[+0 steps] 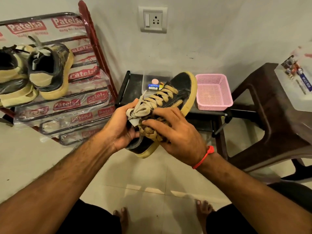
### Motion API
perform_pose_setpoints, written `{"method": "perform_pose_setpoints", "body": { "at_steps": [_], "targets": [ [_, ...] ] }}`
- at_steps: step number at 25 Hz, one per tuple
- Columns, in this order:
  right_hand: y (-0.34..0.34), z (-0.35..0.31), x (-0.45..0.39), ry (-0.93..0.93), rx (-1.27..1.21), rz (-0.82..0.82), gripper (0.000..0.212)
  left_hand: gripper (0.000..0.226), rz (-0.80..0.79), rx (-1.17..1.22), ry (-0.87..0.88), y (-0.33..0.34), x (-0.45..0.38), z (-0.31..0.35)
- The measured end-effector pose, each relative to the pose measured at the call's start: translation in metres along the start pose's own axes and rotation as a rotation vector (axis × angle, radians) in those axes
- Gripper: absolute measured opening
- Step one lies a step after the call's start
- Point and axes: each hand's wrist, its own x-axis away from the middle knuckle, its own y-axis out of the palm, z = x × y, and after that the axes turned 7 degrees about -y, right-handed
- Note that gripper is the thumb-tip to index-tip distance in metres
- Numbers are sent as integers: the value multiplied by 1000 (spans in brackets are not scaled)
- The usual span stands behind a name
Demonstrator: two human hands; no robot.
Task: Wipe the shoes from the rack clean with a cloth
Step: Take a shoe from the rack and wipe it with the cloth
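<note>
A black sneaker (181,88) with a tan sole and tan laces is held in mid-air at the centre, toe pointing up and away. My left hand (123,125) grips its heel end, thumb over the lace bow. My right hand (177,130) presses a bunched brown patterned cloth (151,132) against the shoe's side near the collar, fingers curled over the cloth. Two more black and tan shoes (49,71) stand on the upper shelf of the red and black rack (99,53) at the left, heels toward me.
Behind the held shoe a low black stand (133,81) carries a clear box (152,83) of small items and a pink mesh basket (213,92). A dark brown plastic stool (273,105) stands at the right. My bare feet rest on the tiled floor below.
</note>
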Motion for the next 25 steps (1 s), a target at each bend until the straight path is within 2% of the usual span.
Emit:
{"method": "perform_pose_setpoints", "body": {
  "at_steps": [3, 5, 6, 8, 10, 13, 17, 21, 25],
  "targets": [
    [-13, 37, -2, 191, 57, 123, 37, 35, -19, 69, 7, 1, -3, 1],
    [-23, 59, -3, 365, 10, 175, 40, 32, 4, 82, 16, 4, -4, 0],
    [-24, 61, -2, 390, -20, 181, 40, 32, 18, 78, 18, 5, -5, -2],
    [-16, 44, -1, 313, -79, 140, 39, 35, 42, 79, 11, 7, -6, -4],
    [-1, 9, 1, 155, -117, 56, 37, 39, 63, 67, 9, 3, -10, -5],
    [1, 2, -2, 28, -4, 38, 31, 40, 68, 67, 13, 0, -12, -3],
    [-26, 57, -10, 251, 127, 242, 30, 38, 40, 84, 28, 9, -10, -6],
    [-26, 63, -8, 381, 61, 265, 32, 32, 53, 31, 25, 13, -6, -6],
    [-45, 82, -12, 541, 98, 386, 36, 31, 85, -142, 51, 16, -2, -12]
  ]
}}
